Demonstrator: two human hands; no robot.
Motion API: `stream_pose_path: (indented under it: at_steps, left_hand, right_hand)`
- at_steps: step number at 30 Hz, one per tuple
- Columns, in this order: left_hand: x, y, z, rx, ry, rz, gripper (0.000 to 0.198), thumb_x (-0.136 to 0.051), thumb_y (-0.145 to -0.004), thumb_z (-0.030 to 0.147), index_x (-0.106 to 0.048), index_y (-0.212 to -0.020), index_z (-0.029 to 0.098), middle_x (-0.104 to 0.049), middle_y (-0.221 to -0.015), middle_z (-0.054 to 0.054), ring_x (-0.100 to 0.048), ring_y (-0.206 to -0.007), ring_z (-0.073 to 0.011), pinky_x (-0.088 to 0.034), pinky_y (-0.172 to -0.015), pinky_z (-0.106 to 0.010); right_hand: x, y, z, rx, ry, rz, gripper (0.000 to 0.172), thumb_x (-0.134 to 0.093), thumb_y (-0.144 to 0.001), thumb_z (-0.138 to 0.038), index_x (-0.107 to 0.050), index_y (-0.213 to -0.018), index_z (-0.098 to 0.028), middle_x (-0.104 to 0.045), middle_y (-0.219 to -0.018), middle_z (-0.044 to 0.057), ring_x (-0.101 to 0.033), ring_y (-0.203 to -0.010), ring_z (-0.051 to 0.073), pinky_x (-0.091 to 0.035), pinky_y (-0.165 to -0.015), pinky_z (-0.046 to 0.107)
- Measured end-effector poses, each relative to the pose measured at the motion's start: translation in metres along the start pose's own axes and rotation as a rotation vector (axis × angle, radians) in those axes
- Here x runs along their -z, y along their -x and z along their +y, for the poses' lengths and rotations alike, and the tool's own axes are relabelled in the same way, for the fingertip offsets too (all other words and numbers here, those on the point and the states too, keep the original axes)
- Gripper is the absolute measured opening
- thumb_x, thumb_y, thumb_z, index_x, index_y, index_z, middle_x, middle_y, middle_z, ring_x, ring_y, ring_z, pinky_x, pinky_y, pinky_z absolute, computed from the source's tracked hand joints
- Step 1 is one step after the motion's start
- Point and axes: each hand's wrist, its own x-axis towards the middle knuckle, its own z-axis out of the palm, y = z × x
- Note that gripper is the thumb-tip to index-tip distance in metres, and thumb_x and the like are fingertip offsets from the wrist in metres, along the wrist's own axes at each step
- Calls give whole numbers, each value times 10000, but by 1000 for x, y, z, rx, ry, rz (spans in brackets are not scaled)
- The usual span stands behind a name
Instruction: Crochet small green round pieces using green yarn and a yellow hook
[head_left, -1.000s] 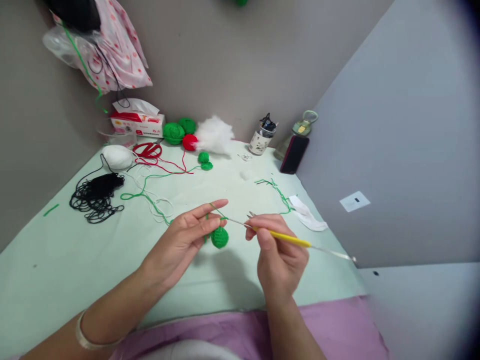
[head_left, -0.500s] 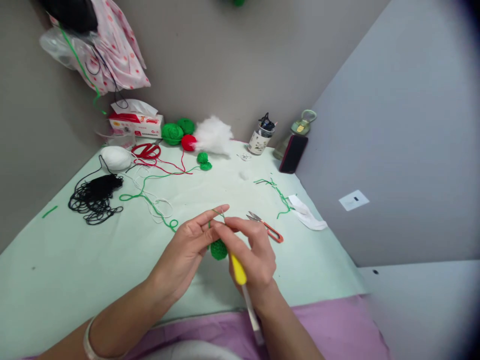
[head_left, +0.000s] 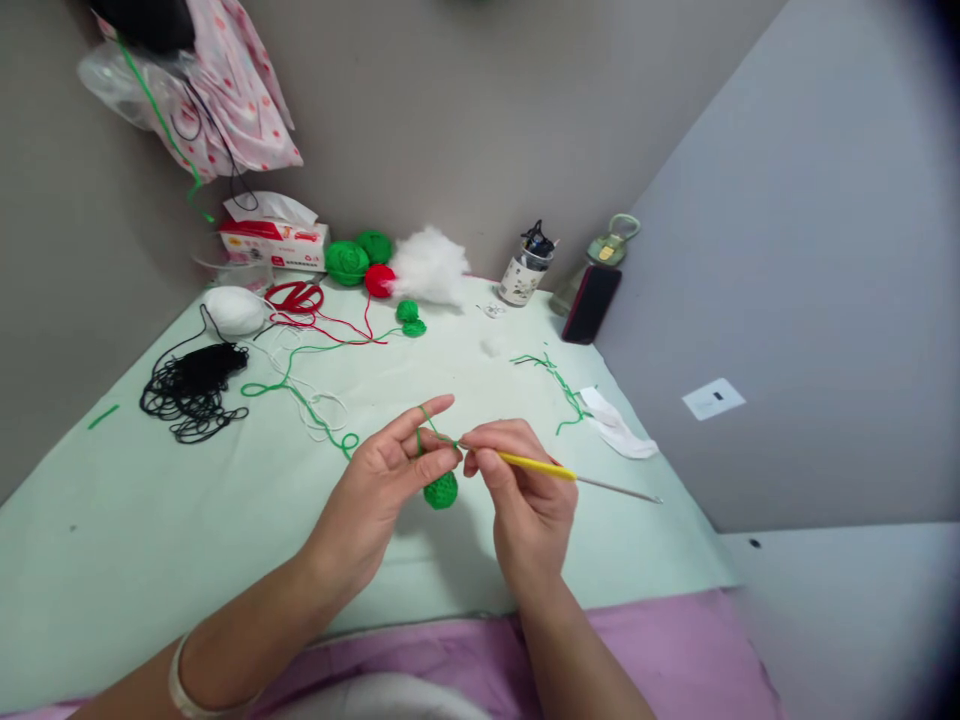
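My left hand pinches a small green crocheted ball between thumb and fingers, with a green yarn strand looped over its raised index finger. My right hand grips a crochet hook with a yellow handle; its metal tail points right and its tip sits at the ball, right beside my left thumb. Both hands hover just above the pale green table.
Black yarn tangle, white yarn ball, red scissors, tissue box, green and red yarn balls and white stuffing lie at the back. A jar, phone and white cloth sit right.
My right hand swung the hook from pointing toward me back to pointing right, and now covers the small orange-handled snips seen half a second ago. The left hand kept hold of the ball.
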Motion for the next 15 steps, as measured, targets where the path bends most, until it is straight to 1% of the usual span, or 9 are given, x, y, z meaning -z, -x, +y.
stream_pose_path:
  at_steps: [2,6,9,10,12,14,15]
  left_hand:
    - [3,-1,1,43,32,-23,606,-907,-800,315,-719,-1371,236,-675,-814,16,-577,-807,-145,-440,-831,-272]
    - [9,-3,4,108,77,-90,474,-904,-802,314,-794,-1256,233,-678,-845,-11,-629,-918,-173,-442,-845,-271]
    - [9,-2,4,79,68,-89,431,-899,-811,303,-810,-1231,276,-642,-793,16,-614,-845,-149,-439,-797,-261]
    - [8,-1,4,61,62,-83,428,-899,-813,294,-810,-1231,293,-632,-784,26,-597,-806,-134,-439,-782,-257]
    - [5,0,3,32,52,-74,431,-903,-810,274,-810,-1229,311,-630,-785,37,-568,-758,-115,-441,-764,-249]
    - [3,1,2,13,40,-66,439,-909,-802,262,-812,-1228,309,-646,-798,33,-565,-754,-110,-446,-757,-242]
    - [3,1,1,6,33,-59,441,-911,-800,261,-813,-1227,305,-659,-810,29,-571,-762,-112,-447,-753,-240]
  right_hand:
    - [5,-1,2,-32,-39,34,157,-657,-997,-226,-808,-984,-267,-733,-851,32,-660,-721,171,-556,-631,333]
    - [17,-4,5,-105,-158,84,135,-684,-992,-257,-810,-944,-254,-708,-835,20,-634,-667,140,-529,-624,315]
    - [19,-5,4,-167,-228,61,144,-686,-994,-288,-805,-926,-246,-701,-818,15,-621,-616,129,-527,-591,307]
    - [18,-5,3,-162,-223,41,143,-684,-996,-292,-806,-936,-248,-713,-830,20,-633,-635,137,-535,-596,311]
    - [14,-4,2,-106,-181,-10,133,-683,-999,-281,-812,-974,-260,-757,-889,39,-679,-746,169,-562,-642,323]
    - [10,-3,0,-54,-132,-46,144,-673,-1007,-253,-815,-1013,-275,-789,-944,47,-703,-843,185,-582,-688,328]
    - [8,-2,0,-43,-113,-51,156,-663,-1013,-241,-813,-1025,-280,-794,-948,44,-707,-846,183,-588,-689,324]
